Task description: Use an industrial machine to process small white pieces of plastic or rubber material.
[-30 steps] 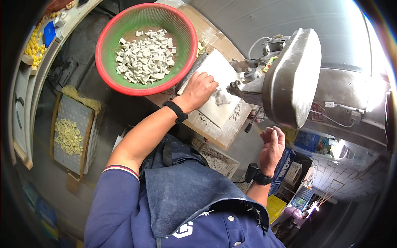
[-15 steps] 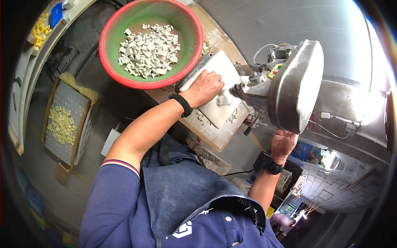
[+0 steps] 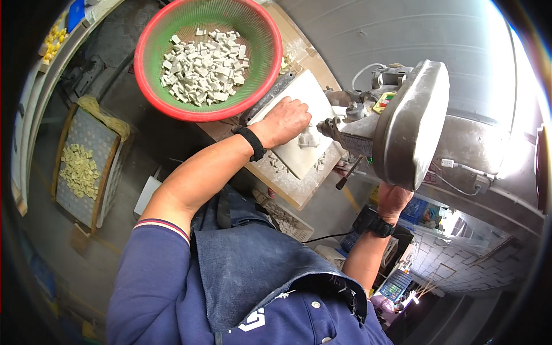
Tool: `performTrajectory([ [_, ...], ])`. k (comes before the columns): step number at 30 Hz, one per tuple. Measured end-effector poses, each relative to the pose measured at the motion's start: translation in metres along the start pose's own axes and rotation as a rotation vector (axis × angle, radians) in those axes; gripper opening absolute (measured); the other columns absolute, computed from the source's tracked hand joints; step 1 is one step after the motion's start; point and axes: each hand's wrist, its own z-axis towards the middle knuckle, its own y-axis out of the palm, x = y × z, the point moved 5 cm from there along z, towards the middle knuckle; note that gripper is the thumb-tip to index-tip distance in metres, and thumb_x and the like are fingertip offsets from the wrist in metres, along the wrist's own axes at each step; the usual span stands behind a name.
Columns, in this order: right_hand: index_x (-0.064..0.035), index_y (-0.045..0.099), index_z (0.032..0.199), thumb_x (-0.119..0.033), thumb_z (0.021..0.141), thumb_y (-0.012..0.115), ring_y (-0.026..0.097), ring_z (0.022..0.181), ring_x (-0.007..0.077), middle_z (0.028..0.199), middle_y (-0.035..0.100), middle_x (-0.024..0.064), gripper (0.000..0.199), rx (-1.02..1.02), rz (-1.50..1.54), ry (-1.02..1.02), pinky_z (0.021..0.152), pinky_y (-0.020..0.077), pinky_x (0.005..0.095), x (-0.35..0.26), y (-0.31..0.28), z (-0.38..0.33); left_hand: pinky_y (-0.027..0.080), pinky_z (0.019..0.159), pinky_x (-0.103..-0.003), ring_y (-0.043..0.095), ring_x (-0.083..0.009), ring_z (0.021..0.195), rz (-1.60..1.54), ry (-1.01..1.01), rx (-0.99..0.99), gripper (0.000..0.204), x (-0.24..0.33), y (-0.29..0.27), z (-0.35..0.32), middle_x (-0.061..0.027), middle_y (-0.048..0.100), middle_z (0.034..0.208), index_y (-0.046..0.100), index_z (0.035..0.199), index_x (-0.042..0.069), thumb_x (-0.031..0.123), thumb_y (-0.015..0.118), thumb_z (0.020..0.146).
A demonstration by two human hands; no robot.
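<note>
My left hand (image 3: pixel 287 121), with a black band at its wrist, is closed over a white board (image 3: pixel 307 95). Its fingers curl down beside a small pale block-like fixture (image 3: pixel 310 137); whatever they grip is hidden. Right of that hand, a drill press (image 3: pixel 356 123) reaches over the board with its chuck end. My right hand (image 3: pixel 393 199) is raised by the lower end of the machine's grey belt cover (image 3: pixel 411 123), which hides its fingertips. Close to that hand, a dark-tipped lever (image 3: pixel 349 173) slants down from the machine.
A red-rimmed green basket (image 3: pixel 265 95) of small white pieces stands beyond my left forearm. Several loose pieces (image 3: pixel 278 165) lie on the wooden worktable (image 3: pixel 299 192). At left, a crate (image 3: pixel 103 141) bears yellowish pieces. A pale bin (image 3: pixel 299 230) sits below the table.
The view has shifted slightly, so the basket and crate appear a little further left. My left hand stays over the board. My right hand remains by the belt cover, slightly turned.
</note>
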Motion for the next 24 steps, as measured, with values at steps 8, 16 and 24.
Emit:
performTrajectory([
  [8, -0.0014, 0.054, 0.136, -0.014, 0.100, 0.059, 0.061, 0.120, 0.0264, 0.132, 0.062, 0.0123, 0.039, -0.032, -0.006, -0.030, 0.107, 0.0466, 0.0433, 0.0006, 0.0071, -0.0015, 0.046, 0.075, -0.038, 0.062, -0.0239, 0.081, -0.039, 0.028, 0.045, 0.008, -0.0024, 0.0034, -0.0024, -0.0069, 0.061, 0.078, 0.063, 0.075, 0.008, 0.009, 0.057, 0.080],
  [16, -0.0018, 0.055, 0.136, -0.014, 0.100, 0.059, 0.061, 0.120, 0.0262, 0.132, 0.062, 0.0122, 0.038, -0.041, 0.007, -0.034, 0.108, 0.0459, 0.0434, 0.0008, 0.0087, -0.0022, 0.046, 0.075, -0.037, 0.062, -0.0229, 0.081, -0.017, 0.013, 0.024, 0.009, 0.0064, 0.0037, -0.0056, -0.0062, 0.061, 0.078, 0.063, 0.074, 0.009, 0.009, 0.057, 0.080],
  [24, -0.0026, 0.055, 0.135, -0.015, 0.100, 0.059, 0.061, 0.120, 0.0256, 0.132, 0.062, 0.0114, 0.038, -0.073, -0.006, -0.046, 0.108, 0.0455, 0.0434, 0.0009, 0.0103, -0.0029, 0.046, 0.075, -0.037, 0.062, -0.0222, 0.083, 0.007, -0.005, 0.017, 0.009, 0.0061, 0.0039, -0.0045, -0.0062, 0.061, 0.079, 0.063, 0.075, 0.009, 0.010, 0.057, 0.081],
])
